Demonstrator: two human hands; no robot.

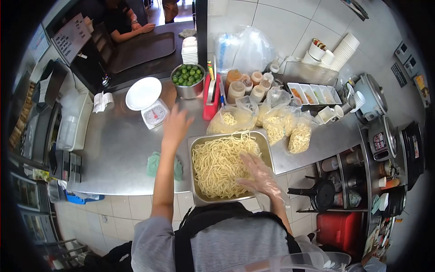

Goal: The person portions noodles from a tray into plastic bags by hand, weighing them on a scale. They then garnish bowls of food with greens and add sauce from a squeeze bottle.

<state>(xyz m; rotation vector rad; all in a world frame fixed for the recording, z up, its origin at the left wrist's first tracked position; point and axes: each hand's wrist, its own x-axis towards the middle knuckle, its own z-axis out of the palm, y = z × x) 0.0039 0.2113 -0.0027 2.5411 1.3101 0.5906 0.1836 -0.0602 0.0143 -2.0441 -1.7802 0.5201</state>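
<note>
A deep metal tray full of pale yellow noodles stands in front of me at the counter's edge. My right hand, in a clear plastic glove, rests on the right side of the noodles with its fingers spread. Bare and stretched out over the counter, my left hand has its fingers apart and nothing in them. Close to its left is a small white dial scale, with a white plate on top. Beyond the left fingers stands a metal pot of green limes.
Bags of noodles, sauce bottles and a topping tray line the counter's right. A green cloth lies left of the noodle tray. Across the pass, a person's arms rest near a dark serving tray.
</note>
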